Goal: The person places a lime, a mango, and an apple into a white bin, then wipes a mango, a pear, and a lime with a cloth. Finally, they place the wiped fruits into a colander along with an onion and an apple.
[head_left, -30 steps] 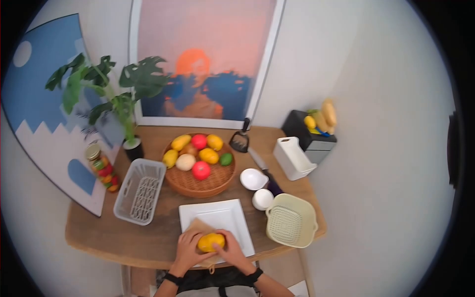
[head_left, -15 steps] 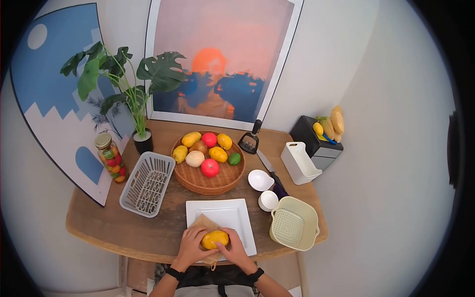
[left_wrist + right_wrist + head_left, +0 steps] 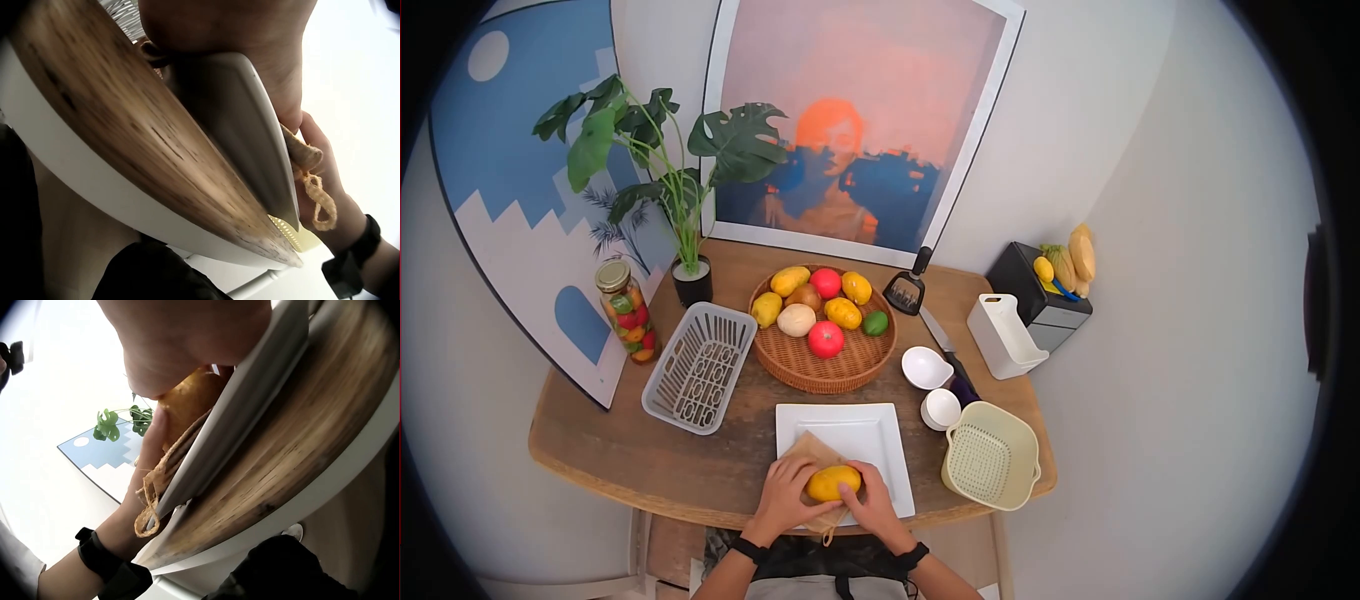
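A yellow mango (image 3: 832, 483) lies between both hands over the white square plate (image 3: 892, 445). From one side my left hand (image 3: 788, 492) holds it, fingers bent around it. My right hand (image 3: 876, 506) grips the opposite side, its thumb on top of the fruit. Under the mango is a folded tan cloth (image 3: 810, 447), set at an angle on the plate. Its cord loop (image 3: 320, 203) hangs over the plate's near edge in the left wrist view. In the right wrist view the mango (image 3: 194, 397) shows partly behind the right hand.
Behind the plate stands a wicker basket (image 3: 825, 378) of fruit. A grey basket (image 3: 700, 370) and a jar (image 3: 628, 312) are left. On the right are two white bowls (image 3: 926, 368), a knife (image 3: 940, 335), a masher (image 3: 907, 292), a white bin (image 3: 1005, 340) and a yellow basket (image 3: 992, 455).
The head view has shifted, so the tabletop things appear slightly farther right than a second ago. Both hands keep their hold on the mango over the plate, with little movement.
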